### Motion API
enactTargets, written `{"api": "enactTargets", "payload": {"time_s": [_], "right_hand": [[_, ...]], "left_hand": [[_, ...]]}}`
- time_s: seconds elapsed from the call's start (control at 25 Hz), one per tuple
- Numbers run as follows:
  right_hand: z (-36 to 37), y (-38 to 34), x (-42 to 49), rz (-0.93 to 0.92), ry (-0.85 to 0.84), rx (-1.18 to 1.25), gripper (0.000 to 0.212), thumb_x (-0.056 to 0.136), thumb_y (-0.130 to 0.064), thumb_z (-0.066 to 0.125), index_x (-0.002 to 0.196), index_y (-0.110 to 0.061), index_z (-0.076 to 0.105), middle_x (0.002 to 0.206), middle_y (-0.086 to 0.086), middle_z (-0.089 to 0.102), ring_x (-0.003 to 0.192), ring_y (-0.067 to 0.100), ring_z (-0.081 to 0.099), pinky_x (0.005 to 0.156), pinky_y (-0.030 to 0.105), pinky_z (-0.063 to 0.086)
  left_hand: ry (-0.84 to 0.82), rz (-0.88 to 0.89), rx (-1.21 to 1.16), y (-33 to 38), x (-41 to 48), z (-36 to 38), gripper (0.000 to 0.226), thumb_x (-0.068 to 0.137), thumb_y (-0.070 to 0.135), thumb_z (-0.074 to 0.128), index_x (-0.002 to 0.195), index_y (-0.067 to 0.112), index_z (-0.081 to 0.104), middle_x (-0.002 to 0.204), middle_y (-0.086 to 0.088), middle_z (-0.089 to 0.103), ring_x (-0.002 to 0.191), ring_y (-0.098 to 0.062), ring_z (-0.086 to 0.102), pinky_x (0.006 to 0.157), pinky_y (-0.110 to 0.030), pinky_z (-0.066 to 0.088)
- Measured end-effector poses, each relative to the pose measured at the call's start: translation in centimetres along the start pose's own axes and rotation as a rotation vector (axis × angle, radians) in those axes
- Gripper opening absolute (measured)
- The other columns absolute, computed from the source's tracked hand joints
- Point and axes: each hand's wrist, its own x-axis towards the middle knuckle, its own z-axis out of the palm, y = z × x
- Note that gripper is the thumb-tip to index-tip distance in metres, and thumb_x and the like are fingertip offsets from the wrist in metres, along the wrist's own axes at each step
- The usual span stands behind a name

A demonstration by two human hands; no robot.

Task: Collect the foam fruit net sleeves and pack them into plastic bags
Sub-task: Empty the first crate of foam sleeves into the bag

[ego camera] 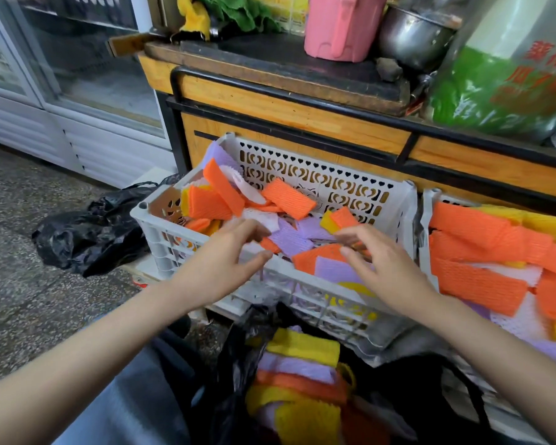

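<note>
Here both hands hover over the same heap: the left hand (225,255) and the right hand (385,264) are each spread, fingers loosely arched and thumbs held away, with nothing caught in either. Between them and just under their fingertips lies the loose pile of foam sleeves (289,197), orange, lilac, yellow and white, filling the white crate (331,175), whose front wall stands just below both wrists. A lilac sleeve (291,240) sits in the gap between the two hands, nearest the left fingertips; whether they touch it I cannot tell. The hands seem set apart like this so they can close in from two sides and scoop a bunch at once rather than pick single pieces. Beneath the forearms, nearer the body than the crate, an open black bag (231,380) gapes upward with yellow, lilac and orange sleeves already in it, placed, I judge, so that a handful need only be drawn back and dropped. Just past the right hand's outer side a second crate (426,220) holds more sleeves, so much remains to pack. Out beyond the left hand, on the floor, lies another black bag (87,232), crumpled.
</note>
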Motion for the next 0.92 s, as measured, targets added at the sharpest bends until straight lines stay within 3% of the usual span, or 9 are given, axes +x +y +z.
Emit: {"api": "enactTargets", "payload": {"time_s": [0.16, 0.32, 0.48, 0.6, 0.68, 0.76, 0.8, 0.88, 0.92], "right_hand": [[2.1, 7.4, 6.4, 0.235, -0.019, -0.157, 0.038, 0.094, -0.02, 0.054, 0.13, -0.011, 0.045, 0.135, 0.006, 0.045, 0.124, 0.019, 0.042, 0.099, 0.029, 0.033], [5.2, 14.0, 10.4, 0.485, -0.163, -0.133, 0.062, 0.085, -0.023, 0.067, 0.135, -0.003, 0.036, 0.136, 0.016, 0.044, 0.122, 0.031, 0.045, 0.101, 0.041, 0.038], [7.1, 17.8, 12.1, 0.662, -0.242, -0.063, 0.073, 0.077, -0.023, 0.075, 0.134, -0.006, 0.034, 0.127, 0.016, 0.05, 0.114, 0.033, 0.051, 0.097, 0.047, 0.042], [8.0, 18.9, 12.5, 0.715, -0.329, -0.103, 0.081, 0.075, -0.027, 0.077, 0.137, -0.01, 0.029, 0.13, 0.013, 0.046, 0.117, 0.031, 0.048, 0.1, 0.049, 0.04], [8.3, 19.2, 12.6, 0.69, -0.374, -0.214, 0.082, 0.076, -0.03, 0.076, 0.138, -0.009, 0.027, 0.133, 0.013, 0.042, 0.122, 0.031, 0.043, 0.103, 0.049, 0.038], [8.2, 19.2, 12.5, 0.634, -0.38, -0.354, 0.078, 0.079, -0.03, 0.073, 0.138, -0.007, 0.028, 0.134, 0.015, 0.041, 0.124, 0.032, 0.041, 0.103, 0.046, 0.038], [8.0, 19.1, 12.5, 0.62, -0.366, -0.389, 0.073, 0.081, -0.028, 0.071, 0.137, -0.006, 0.029, 0.132, 0.015, 0.043, 0.123, 0.032, 0.042, 0.1, 0.044, 0.04], [7.8, 19.1, 12.6, 0.6, -0.322, -0.401, 0.054, 0.087, -0.022, 0.063, 0.131, -0.006, 0.036, 0.122, 0.015, 0.051, 0.112, 0.031, 0.05, 0.091, 0.042, 0.046], [7.7, 19.0, 12.7, 0.589, -0.306, -0.4, 0.042, 0.09, -0.02, 0.057, 0.127, -0.007, 0.041, 0.115, 0.015, 0.056, 0.104, 0.03, 0.054, 0.085, 0.041, 0.048]], "left_hand": [[-0.065, 0.099, 0.107, -2.5, 8.3, 2.4, 0.036, 0.092, 0.023, 0.059, 0.125, 0.01, 0.051, 0.122, -0.004, 0.052, 0.114, -0.017, 0.047, 0.092, -0.021, 0.034], [-0.21, 0.001, 0.162, -5.7, 14.8, 6.5, 0.045, 0.093, 0.022, 0.057, 0.133, 0.008, 0.043, 0.137, -0.01, 0.044, 0.125, -0.025, 0.043, 0.102, -0.032, 0.033], [-0.357, -0.055, 0.307, -8.2, 18.6, 10.0, 0.061, 0.091, 0.021, 0.059, 0.144, 0.011, 0.03, 0.15, -0.01, 0.029, 0.135, -0.028, 0.032, 0.11, -0.04, 0.029], [-0.474, -0.045, 0.443, -9.1, 20.6, 11.5, 0.08, 0.088, 0.019, 0.061, 0.151, 0.017, 0.012, 0.159, -0.005, 0.008, 0.146, -0.027, 0.007, 0.119, -0.046, 0.011], [-0.502, -0.022, 0.475, -9.6, 21.7, 12.1, 0.085, 0.087, 0.018, 0.062, 0.151, 0.02, 0.006, 0.16, -0.004, 0.003, 0.146, -0.026, 0.001, 0.119, -0.049, 0.004], [-0.496, -0.023, 0.479, -10.1, 22.3, 12.6, 0.081, 0.088, 0.019, 0.061, 0.151, 0.02, 0.011, 0.158, -0.005, 0.014, 0.146, -0.026, 0.008, 0.118, -0.049, 0.003], [-0.466, -0.026, 0.471, -10.4, 22.5, 12.7, 0.072, 0.089, 0.021, 0.059, 0.149, 0.02, 0.019, 0.153, -0.007, 0.029, 0.143, -0.026, 0.02, 0.118, -0.048, 0.006], [-0.392, -0.019, 0.44, -10.6, 22.6, 12.6, 0.046, 0.095, 0.028, 0.05, 0.139, 0.021, 0.038, 0.125, -0.003, 0.059, 0.121, -0.022, 0.052, 0.113, -0.046, 0.026], [-0.365, -0.031, 0.42, -10.5, 22.6, 12.2, 0.035, 0.098, 0.03, 0.046, 0.132, 0.021, 0.045, 0.11, 0.0, 0.064, 0.103, -0.019, 0.059, 0.101, -0.041, 0.04]]}}
